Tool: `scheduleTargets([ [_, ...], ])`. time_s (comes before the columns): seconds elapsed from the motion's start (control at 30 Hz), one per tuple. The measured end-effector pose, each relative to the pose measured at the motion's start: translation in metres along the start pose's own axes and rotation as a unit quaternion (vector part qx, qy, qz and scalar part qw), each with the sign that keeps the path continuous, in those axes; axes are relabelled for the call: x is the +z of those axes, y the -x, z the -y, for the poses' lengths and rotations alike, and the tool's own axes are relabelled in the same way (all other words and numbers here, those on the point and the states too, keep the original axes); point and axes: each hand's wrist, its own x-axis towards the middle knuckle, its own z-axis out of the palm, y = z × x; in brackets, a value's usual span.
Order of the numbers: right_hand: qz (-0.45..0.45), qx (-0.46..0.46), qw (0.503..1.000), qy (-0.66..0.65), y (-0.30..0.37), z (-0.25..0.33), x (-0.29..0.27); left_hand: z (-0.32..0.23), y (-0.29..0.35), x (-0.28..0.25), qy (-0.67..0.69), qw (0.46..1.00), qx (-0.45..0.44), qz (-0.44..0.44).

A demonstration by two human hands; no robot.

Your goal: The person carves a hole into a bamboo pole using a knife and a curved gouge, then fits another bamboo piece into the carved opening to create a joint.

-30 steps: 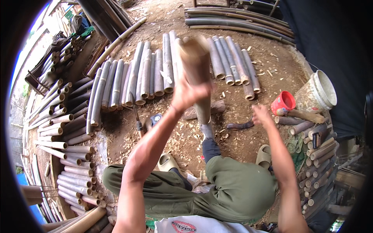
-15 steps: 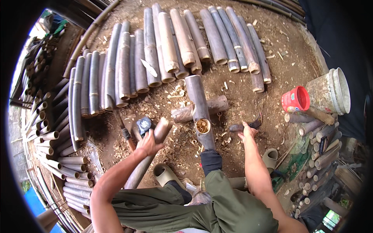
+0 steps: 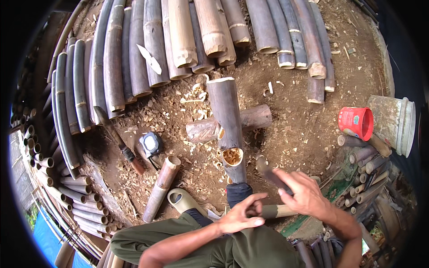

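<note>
My right hand [image 3: 307, 193] is closed round a short knife-like tool with a dark handle [image 3: 282, 182]; its tip is blurred and points away from me. My left hand [image 3: 243, 213] hovers over my lap, holding nothing, with its thumb stretched out and its fingers partly bent. Just beyond the hands lies a dark bamboo tube [image 3: 227, 105] with a scooped opening full of pale shavings. It rests across a second bamboo log [image 3: 201, 129], and its near end meets dark cloth below my trouser leg. A loose bamboo tube [image 3: 161, 190] leans at my left.
A tape measure [image 3: 151, 144] and a long knife with a wrapped handle [image 3: 118, 138] lie on the left. Many bamboo tubes [image 3: 183, 31] line the far ground. At right stand a red tub [image 3: 351, 123] and a dirty white bucket [image 3: 389, 118], with stacked bamboo [image 3: 371, 167] below.
My left hand has let go at the loose bamboo tube beside the tape measure and come to the middle. My right hand has lifted the dark-handled tool off the ground, bringing it nearer me.
</note>
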Motion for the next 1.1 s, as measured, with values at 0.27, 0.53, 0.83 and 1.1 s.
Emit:
scheduleTargets([
  [0.27, 0.146, -0.088, 0.948, 0.268, -0.069, 0.011, 0.010, 0.011, -0.086, 0.009, 0.424, 0.894, 0.025, -0.147],
  [0.53, 0.288, -0.058, 0.942, 0.165, -0.091, 0.009, 0.002, -0.011, -0.084, 0.011, 0.444, 0.861, 0.006, -0.247],
  [0.83, 0.115, 0.081, 0.979, -0.148, -0.045, 0.020, 0.100, -0.034, -0.040, -0.022, -0.086, 0.906, -0.129, -0.394],
  [1.1, 0.165, -0.015, 0.975, 0.146, -0.069, 0.025, 0.020, -0.020, -0.067, -0.011, 0.321, 0.917, -0.025, -0.234],
])
